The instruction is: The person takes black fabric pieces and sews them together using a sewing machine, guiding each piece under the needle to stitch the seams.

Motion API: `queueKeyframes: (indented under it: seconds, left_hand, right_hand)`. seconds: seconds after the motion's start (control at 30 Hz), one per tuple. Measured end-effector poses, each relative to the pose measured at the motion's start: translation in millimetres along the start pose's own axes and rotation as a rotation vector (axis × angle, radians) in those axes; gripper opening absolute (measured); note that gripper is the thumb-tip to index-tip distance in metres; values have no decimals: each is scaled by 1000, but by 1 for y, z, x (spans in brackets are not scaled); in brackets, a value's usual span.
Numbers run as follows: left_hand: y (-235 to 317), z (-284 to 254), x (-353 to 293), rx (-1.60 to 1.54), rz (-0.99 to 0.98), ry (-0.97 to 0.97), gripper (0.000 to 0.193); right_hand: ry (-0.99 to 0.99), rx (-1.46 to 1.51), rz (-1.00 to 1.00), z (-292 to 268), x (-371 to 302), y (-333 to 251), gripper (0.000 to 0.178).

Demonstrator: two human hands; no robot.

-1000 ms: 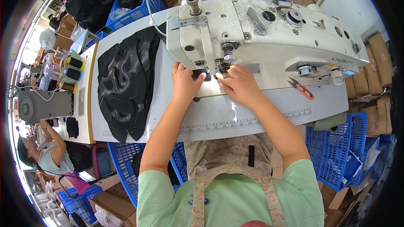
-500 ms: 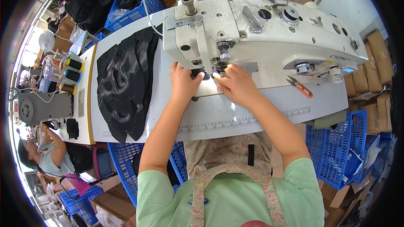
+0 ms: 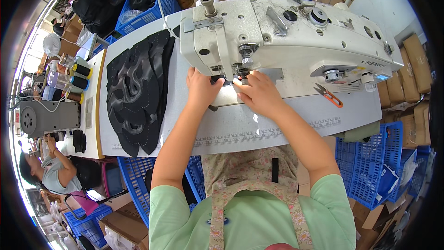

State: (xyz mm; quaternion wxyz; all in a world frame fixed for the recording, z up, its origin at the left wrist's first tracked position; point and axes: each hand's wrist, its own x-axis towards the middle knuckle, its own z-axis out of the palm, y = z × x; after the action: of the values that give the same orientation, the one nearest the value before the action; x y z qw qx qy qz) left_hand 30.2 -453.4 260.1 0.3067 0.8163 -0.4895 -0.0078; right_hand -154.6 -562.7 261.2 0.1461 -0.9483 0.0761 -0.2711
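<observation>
Under the head of a white sewing machine [image 3: 286,30], both my hands are at the needle area. My left hand [image 3: 202,89] has its thumb and fingers closed on a small black piece of material [image 3: 216,79], mostly hidden by the hand and the presser foot. Just to the right, my right hand [image 3: 263,93] is bent with thumb and fingertips pinched close to the needle; what they hold is hidden. Left of the machine lies a pile of black cut pieces [image 3: 134,88] with curved shiny patterns and stitch lines.
Orange-handled thread snips [image 3: 332,98] lie on the right of the table. A ruler strip [image 3: 245,137] runs along its front edge. Blue crates [image 3: 374,166] stand at the right and below the table. A co-worker [image 3: 60,171] sits at another machine on the left.
My hands stay nearly in place at the needle, with only a very slight shift. The co-worker at the left has moved an arm a little.
</observation>
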Motion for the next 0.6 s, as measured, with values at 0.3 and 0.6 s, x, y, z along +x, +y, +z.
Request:
queueKeyframes:
  seconds: [0.3, 0.6]
  left_hand:
    - [-12, 10, 9, -34, 26, 66, 34]
    - [-22, 20, 14, -51, 43, 107, 32]
  right_hand:
    - [7, 11, 52, -1, 2, -1, 23]
    - [-98, -56, 87, 4, 6, 2, 35]
